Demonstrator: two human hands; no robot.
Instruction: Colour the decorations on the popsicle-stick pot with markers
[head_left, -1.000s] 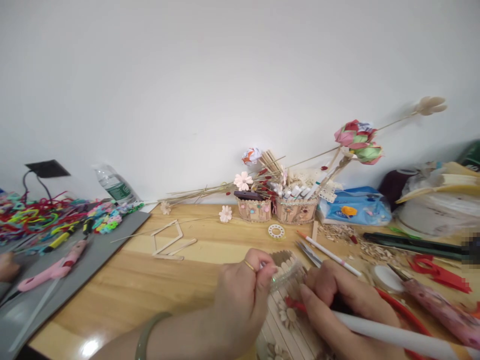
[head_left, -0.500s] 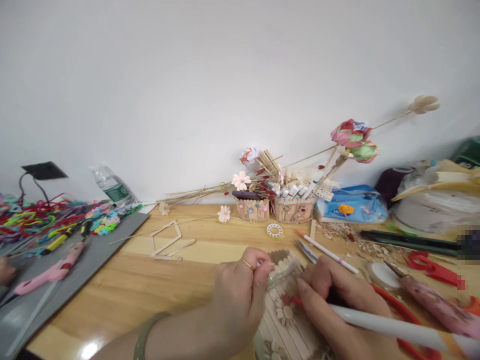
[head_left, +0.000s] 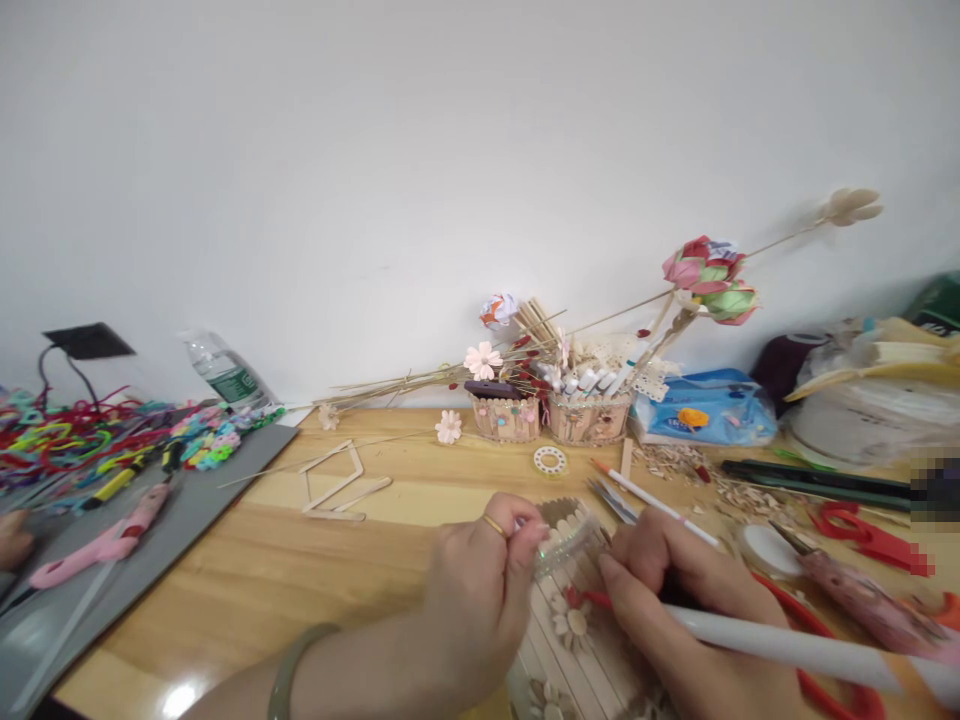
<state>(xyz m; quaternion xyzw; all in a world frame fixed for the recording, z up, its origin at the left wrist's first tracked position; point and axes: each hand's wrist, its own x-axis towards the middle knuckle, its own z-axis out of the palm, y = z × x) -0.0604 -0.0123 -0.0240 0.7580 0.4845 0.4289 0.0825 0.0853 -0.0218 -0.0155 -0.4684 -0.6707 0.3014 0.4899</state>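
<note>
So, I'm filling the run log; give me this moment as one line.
left hand: holding slatted piece's edge | right hand: holding white marker | red tip: at pale flower

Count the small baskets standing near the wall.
2, side by side: the left basket, and the right basket, holding pens, beside the blue packet. Others may be hidden.

Clasps a wooden holder [head_left: 592, 672] by its glittery rim [head_left: 570, 547] in the left hand's grip [head_left: 480, 600]. Holds a white marker [head_left: 772, 642] in the right hand's grip [head_left: 686, 610], red tip [head_left: 589, 598] at the petals of a wooden flower [head_left: 573, 623]. Has a pen-filled tub [head_left: 590, 422] at the worktop's [head_left: 300, 590] back edge, beside a blue packet [head_left: 727, 410].
</note>
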